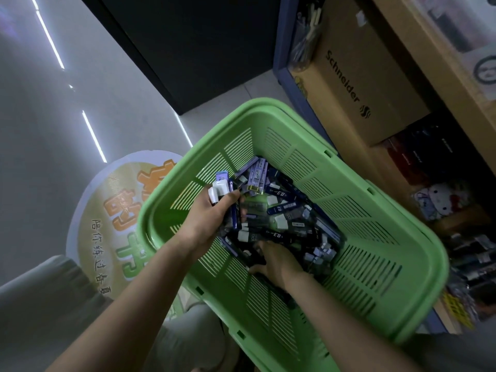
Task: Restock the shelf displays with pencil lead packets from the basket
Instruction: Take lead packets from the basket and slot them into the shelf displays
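A green slotted plastic basket [375, 210] sits on the floor and holds a heap of several dark blue and black pencil lead packets [290, 218] with white caps. My left hand [212, 216] is inside the basket's left side and grips a small bunch of packets [222, 191] upright, their white ends sticking out above my fingers. My right hand [276, 261] lies lower in the basket on the near edge of the heap, fingers down among the packets. Whether it holds one is hidden.
To the right stands a shelf unit with a brown Schneider carton [357, 84], dark product packs [424, 154] and a cartoon-cat item [442, 202]. A round floor sticker [118, 210] with orange and green lettering lies left of the basket. A dark cabinet [193, 44] stands behind.
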